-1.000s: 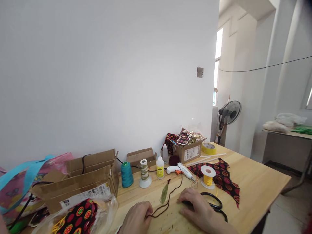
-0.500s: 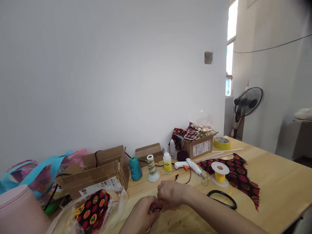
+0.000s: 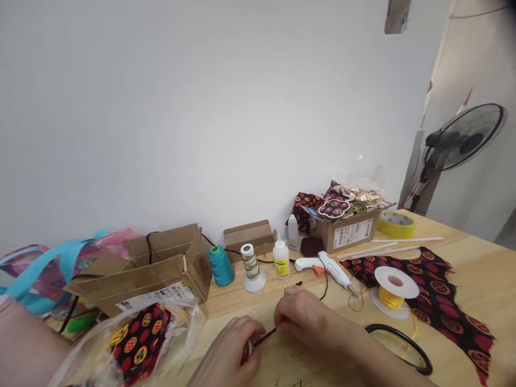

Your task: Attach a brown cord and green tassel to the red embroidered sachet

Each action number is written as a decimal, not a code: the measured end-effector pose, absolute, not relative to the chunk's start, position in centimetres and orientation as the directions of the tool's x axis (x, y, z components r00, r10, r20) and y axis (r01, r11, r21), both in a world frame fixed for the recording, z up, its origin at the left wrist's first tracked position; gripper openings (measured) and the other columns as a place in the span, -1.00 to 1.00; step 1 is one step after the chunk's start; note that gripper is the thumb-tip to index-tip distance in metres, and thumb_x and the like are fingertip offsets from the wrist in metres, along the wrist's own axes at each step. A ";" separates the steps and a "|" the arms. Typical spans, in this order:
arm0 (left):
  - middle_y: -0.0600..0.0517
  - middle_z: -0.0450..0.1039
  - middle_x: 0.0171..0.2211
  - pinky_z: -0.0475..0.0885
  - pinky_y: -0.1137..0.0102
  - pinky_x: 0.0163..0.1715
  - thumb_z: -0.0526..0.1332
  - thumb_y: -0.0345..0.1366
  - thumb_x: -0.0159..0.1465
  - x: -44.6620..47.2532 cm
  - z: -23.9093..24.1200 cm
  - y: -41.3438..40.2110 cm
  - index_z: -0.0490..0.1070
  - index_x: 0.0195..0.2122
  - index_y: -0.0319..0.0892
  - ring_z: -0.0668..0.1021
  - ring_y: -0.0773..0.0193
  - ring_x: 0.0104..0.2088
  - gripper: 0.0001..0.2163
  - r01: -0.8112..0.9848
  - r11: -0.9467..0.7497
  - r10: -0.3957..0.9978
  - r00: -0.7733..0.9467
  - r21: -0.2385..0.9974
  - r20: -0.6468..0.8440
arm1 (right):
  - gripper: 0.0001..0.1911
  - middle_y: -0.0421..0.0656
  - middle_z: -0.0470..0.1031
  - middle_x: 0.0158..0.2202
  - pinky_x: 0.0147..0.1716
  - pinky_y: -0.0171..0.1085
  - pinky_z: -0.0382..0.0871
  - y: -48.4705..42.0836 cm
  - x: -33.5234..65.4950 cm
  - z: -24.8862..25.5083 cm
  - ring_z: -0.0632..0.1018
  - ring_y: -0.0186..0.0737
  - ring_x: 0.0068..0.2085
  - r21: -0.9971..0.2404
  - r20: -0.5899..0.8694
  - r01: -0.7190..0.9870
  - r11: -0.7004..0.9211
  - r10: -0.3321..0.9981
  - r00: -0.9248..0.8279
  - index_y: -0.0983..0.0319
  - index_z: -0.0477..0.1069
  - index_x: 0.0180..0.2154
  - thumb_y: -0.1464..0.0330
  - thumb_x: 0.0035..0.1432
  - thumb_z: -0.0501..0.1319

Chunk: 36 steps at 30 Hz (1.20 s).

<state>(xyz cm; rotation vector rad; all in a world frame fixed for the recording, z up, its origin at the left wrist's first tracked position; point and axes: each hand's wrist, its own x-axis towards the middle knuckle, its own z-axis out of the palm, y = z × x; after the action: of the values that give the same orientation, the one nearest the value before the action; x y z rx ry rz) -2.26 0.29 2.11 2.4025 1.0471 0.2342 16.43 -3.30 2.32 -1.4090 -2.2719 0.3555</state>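
Observation:
My left hand (image 3: 234,349), low in the middle of the view, is closed on a small dark-red piece with a white edge (image 3: 246,350); the fingers hide most of it. From this piece a dark cord (image 3: 266,337) runs up to my right hand (image 3: 302,317). The right fingers pinch the cord's other end, and the cord looks taut between the hands. Just beyond the right hand lie a small dark scrap (image 3: 299,283) and a white hot glue gun (image 3: 338,271) with an orange trigger.
A glue bottle (image 3: 281,260), a patterned thread spool (image 3: 250,263) and a teal thread cone (image 3: 221,266) stand behind the hands. Cardboard boxes (image 3: 161,282) line the wall. To the right are a yellow cord spool (image 3: 390,298), patterned fabric (image 3: 439,301), a black ring (image 3: 419,349) and tape (image 3: 397,228).
My hands have moved apart, and the dark cord now shows stretched between them. The view has tilted down and shifted left, so the table things appear higher and farther right.

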 end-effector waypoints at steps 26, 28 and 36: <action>0.19 0.10 -0.74 0.03 0.53 -0.67 0.02 -0.05 0.08 0.0 0.3 -0.2 0.36 -0.41 -0.28 0.15 0.46 -0.68 -0.65 0.399 -0.077 0.784 0.590 0.914 -0.191 | -0.77 -0.16 0.42 -0.42 -0.34 -0.34 0.24 -2.7 17.4 1.9 0.40 -0.31 -0.36 -0.687 0.471 0.575 0.444 0.875 -0.114 0.27 0.38 -0.36 0.38 0.15 -0.02; 0.19 0.09 -0.75 0.02 0.54 -0.68 0.02 -0.06 0.09 -0.3 0.4 -0.1 0.36 -0.40 -0.27 0.14 0.46 -0.69 -0.66 0.390 -0.083 0.795 0.581 0.917 -0.175 | -0.78 -0.15 0.43 -0.36 -0.29 -0.31 0.23 -2.8 17.3 1.9 0.39 -0.28 -0.30 -0.685 0.471 0.576 0.446 0.874 -0.117 0.26 0.38 -0.29 0.35 0.15 -0.01; 0.19 0.13 -0.72 0.00 0.54 -0.73 0.02 -0.05 0.07 -0.6 0.5 -0.1 0.36 -0.42 -0.26 0.14 0.49 -0.73 -0.66 0.386 -0.054 0.780 0.592 0.921 -0.202 | -0.81 -0.18 0.42 -0.38 -0.26 -0.29 0.20 -2.7 16.8 1.0 0.38 -0.27 -0.30 -0.602 0.472 0.598 0.530 0.840 -0.269 0.22 0.37 -0.25 0.40 0.01 0.15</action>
<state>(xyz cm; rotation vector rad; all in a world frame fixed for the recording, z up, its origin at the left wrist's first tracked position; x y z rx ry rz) -0.60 -0.09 0.48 1.6659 0.9818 0.4255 16.81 -2.74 0.95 -1.1675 -1.9841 0.3914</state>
